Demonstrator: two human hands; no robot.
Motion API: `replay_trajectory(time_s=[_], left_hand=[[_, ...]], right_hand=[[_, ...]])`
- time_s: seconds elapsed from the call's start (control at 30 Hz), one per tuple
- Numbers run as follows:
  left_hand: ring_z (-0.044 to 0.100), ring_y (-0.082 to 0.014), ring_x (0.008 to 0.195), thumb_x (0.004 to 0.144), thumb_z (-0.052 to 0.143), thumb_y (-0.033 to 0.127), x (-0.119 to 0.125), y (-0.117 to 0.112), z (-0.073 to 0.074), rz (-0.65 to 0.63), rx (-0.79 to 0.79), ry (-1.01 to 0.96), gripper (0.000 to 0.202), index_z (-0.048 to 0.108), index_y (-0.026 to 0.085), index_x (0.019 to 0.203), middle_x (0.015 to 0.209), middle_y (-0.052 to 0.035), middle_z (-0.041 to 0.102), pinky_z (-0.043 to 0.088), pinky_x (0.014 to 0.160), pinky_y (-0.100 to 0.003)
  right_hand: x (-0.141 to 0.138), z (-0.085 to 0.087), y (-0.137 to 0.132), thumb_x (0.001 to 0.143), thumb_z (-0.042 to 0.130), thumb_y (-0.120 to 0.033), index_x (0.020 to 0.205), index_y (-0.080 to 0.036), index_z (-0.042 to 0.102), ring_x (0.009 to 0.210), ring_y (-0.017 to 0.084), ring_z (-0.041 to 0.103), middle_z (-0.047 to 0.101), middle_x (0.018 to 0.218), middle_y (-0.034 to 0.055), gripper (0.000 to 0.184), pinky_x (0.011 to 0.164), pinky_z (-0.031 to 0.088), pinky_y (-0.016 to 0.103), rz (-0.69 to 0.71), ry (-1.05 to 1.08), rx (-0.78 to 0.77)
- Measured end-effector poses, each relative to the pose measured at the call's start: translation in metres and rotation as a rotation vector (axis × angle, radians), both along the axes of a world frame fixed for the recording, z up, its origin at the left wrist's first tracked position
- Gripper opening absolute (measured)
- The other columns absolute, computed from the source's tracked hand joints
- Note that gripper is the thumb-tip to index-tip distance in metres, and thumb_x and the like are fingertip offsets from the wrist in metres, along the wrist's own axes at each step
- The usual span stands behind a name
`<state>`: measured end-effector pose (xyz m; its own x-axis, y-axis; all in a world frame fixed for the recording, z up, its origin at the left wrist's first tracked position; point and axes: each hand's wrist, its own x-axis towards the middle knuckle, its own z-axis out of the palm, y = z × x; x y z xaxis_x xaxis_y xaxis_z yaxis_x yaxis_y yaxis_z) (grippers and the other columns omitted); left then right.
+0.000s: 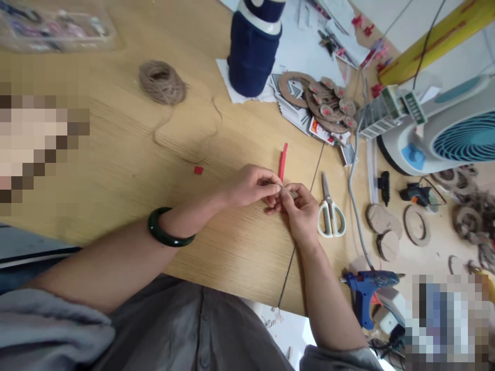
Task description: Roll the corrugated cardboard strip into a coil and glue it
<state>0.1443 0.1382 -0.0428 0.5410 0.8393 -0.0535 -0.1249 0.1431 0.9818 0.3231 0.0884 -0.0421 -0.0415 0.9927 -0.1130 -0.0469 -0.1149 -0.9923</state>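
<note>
My left hand (253, 186), with a dark bangle (170, 226) on its forearm, is closed in a pinch. Its fingertips meet those of my right hand (301, 208), also pinched, over the table. Between them is a small brown piece (293, 195), mostly hidden by the fingers; its kind is not clear. A red strip (283, 161) lies just beyond the fingertips. White-handled scissors (328, 208) rest to the right of my right hand, blades pointing away. Further left lie a ball of brown twine (161, 82), its loose strand trailing on the table, and a small red square (198, 169).
A dark blue jug (254, 51) stands at the back beside cardboard rings and discs (330, 103). On the right are a fan (464, 123), a blue glue gun (365, 293), a grey cable (353, 201) and cardboard discs (388, 245). A clear plastic box (58, 44) sits back left.
</note>
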Motion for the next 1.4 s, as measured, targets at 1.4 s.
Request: replay_trajectory(time_s=[1.4], left_hand=[[0.078, -0.0196, 0.073, 0.084, 0.068, 0.037, -0.001, -0.013, 0.003, 0.208, 0.309, 0.356, 0.023, 0.082, 0.021, 0.09, 0.084, -0.0036, 0.084, 0.061, 0.069, -0.027]], right_hand=[[-0.006, -0.01, -0.002, 0.08, 0.085, -0.068, 0.092, -0.025, 0.054, 0.053, 0.013, 0.077, 0.073, 0.067, -0.0079, 0.054, 0.046, 0.057, 0.019, -0.026, 0.02, -0.06]])
